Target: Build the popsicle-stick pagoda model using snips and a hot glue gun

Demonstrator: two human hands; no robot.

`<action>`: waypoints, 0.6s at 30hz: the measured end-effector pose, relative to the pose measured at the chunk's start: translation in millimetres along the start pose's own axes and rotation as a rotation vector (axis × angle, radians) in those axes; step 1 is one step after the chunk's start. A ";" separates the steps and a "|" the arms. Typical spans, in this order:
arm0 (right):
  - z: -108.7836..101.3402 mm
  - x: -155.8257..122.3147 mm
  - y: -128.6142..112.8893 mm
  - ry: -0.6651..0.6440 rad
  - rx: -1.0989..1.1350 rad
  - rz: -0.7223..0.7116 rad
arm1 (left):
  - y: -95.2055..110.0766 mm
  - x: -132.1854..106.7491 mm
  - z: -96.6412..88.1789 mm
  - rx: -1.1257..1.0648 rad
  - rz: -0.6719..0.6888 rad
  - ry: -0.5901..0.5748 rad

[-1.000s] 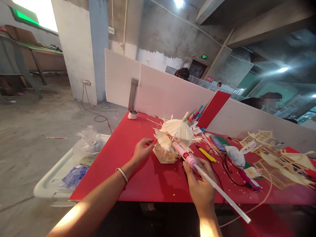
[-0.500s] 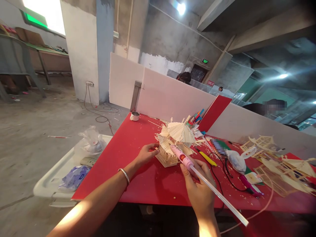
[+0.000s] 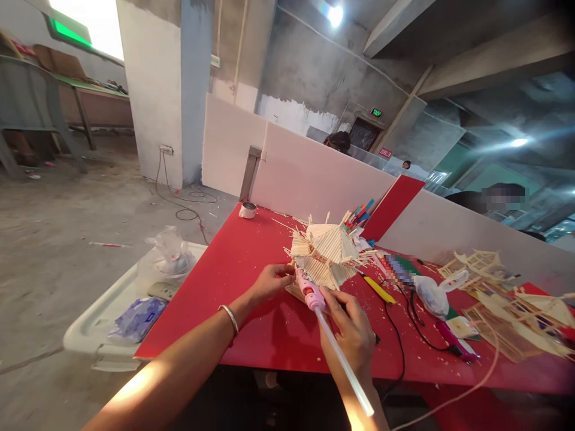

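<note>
Room: red tabletop point(image 3: 220, 260), left side | Block: stick model point(image 3: 332, 248) (rather spiky) | Rear: white partition point(image 3: 314, 170)

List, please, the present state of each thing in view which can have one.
Pink glue gun: gripped, glue stick protruding from its back
Right hand: closed around the glue gun
Left hand: fingers bent beside the stick model, contact unclear
Stick model: standing, stick ends jutting out
White mug: upright
Yellow tool: lying flat on the red table
Ceiling light: on
Exit sign: lit
</note>
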State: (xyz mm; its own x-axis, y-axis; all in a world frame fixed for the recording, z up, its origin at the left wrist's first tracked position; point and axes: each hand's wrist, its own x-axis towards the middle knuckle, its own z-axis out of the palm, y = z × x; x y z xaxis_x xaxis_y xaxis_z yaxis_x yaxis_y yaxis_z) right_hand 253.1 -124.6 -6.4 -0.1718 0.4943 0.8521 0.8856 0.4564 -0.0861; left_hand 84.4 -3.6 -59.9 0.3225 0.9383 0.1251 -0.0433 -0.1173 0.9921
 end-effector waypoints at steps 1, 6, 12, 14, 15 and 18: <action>0.4 0.4 -0.6 0.001 -0.002 -0.002 | 0.2 -0.2 -0.1 0.003 0.007 -0.003; 2.8 0.5 -3.0 0.021 -0.004 -0.027 | -1.9 -0.6 0.0 -0.019 0.025 -0.016; 4.0 0.0 -3.3 0.032 0.022 -0.027 | -4.8 -0.6 1.2 -0.026 0.006 0.004; 4.4 -0.6 -2.9 0.032 0.025 -0.024 | -4.2 -0.6 1.0 -0.033 0.009 -0.003; 4.6 -1.1 -2.6 0.032 0.024 -0.022 | -3.6 -0.6 0.8 -0.033 0.012 -0.005; 4.9 -2.7 -1.9 0.034 0.013 -0.017 | -0.9 -1.2 0.0 -0.024 0.024 -0.019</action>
State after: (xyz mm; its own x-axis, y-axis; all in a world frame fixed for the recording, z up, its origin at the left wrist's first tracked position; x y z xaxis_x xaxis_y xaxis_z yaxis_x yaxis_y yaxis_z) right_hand 249.8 -123.1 -11.1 -0.1723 0.4610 0.8705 0.8767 0.4747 -0.0779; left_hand 84.0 -4.6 -60.9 0.3393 0.9288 0.1487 -0.0740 -0.1312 0.9886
